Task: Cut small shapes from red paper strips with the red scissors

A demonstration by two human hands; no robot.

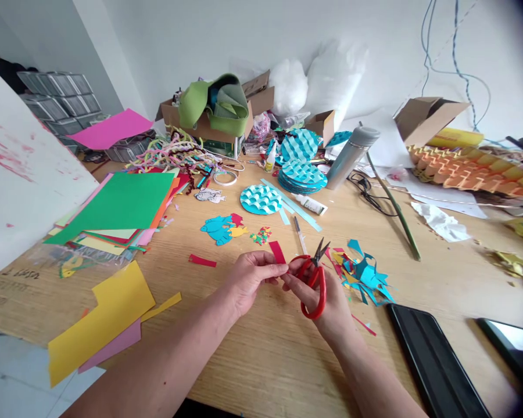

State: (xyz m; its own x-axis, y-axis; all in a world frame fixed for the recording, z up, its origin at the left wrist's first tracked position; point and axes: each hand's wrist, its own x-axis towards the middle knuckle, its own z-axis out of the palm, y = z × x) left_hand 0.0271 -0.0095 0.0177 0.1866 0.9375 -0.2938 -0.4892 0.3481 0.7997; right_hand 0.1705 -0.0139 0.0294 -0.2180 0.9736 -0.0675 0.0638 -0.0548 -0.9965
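My left hand (253, 277) pinches a small red paper strip (277, 252) between thumb and fingers. Red-handled scissors (318, 290) rest in my right hand (326, 310), their blades parted and pointing away from me; the right fingertips also meet the strip's lower end. Another red strip (203, 260) lies left of my left hand. Beyond the hands are blue fish cutouts (218, 230) with red and yellow pieces, and a small heap of tiny coloured bits (260, 235). To the right of the scissors sits a pile of blue, red and yellow paper scraps (368, 273).
Coloured paper sheets (117, 200) and yellow paper (108, 319) lie on the left. Further back are blue wavy discs (303, 174), a glue bottle (311, 204), a pen (300, 232) and a steel flask (351, 157). A black phone (436, 360) lies at the right front.
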